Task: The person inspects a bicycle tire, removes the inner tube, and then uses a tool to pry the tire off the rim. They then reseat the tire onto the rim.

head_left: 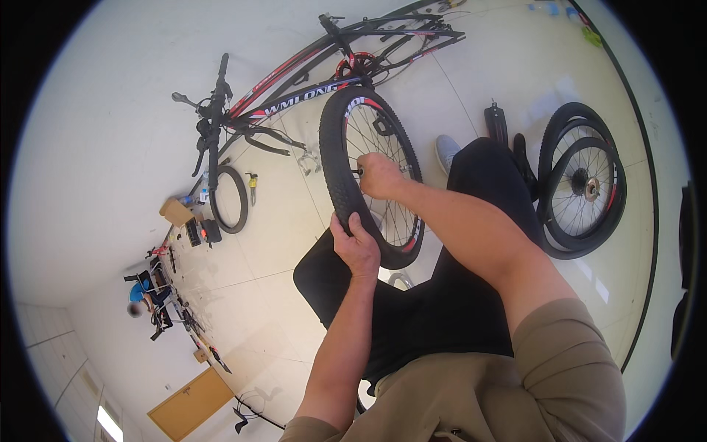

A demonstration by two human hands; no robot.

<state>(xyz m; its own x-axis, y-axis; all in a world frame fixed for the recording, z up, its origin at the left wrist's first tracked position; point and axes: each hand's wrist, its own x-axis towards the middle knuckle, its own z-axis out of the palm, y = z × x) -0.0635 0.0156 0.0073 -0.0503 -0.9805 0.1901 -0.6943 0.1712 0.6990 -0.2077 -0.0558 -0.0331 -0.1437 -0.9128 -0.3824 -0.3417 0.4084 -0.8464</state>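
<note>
A bicycle wheel point(396, 214) stands roughly upright between the person's knees point(315, 271). The left hand's point(358, 247) grip closes on the tyre's point(336, 151) near left side, apparently steadying it; the right hand's point(381, 177) closed grip appears to hold the hub point(359, 171).

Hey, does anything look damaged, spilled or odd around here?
No spill or damage stands out. The bike frame looks incomplete, though: its front fork is bare, while the left hand grips a wheel.

Right fingers point(370, 169) curled, left forearm point(342, 340) stretched forward
</note>
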